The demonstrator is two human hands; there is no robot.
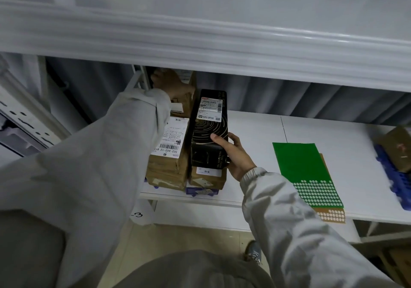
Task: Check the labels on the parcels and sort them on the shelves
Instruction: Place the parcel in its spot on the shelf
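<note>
Right hand (233, 154) wraps near end of black parcel (210, 130), thumb on top, fingers hidden beneath. Sits on brown boxes (166, 167), left end of shelf (255, 132). Left hand (171, 83) presses rear brown parcel (184, 101); grip unclear. Advice: push flush, label (210, 108) facing up.

Glossy black box (210, 130), brown cardboard parcels (166, 167), matt white shelf (255, 136)

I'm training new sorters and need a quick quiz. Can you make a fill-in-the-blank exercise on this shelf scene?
1. The right hand grips the near end of a long ____ box.
2. The left hand rests on a ____ cardboard parcel at the back.
3. The sheet lying flat on the shelf is ____.

Missing words: black; brown; green
</note>
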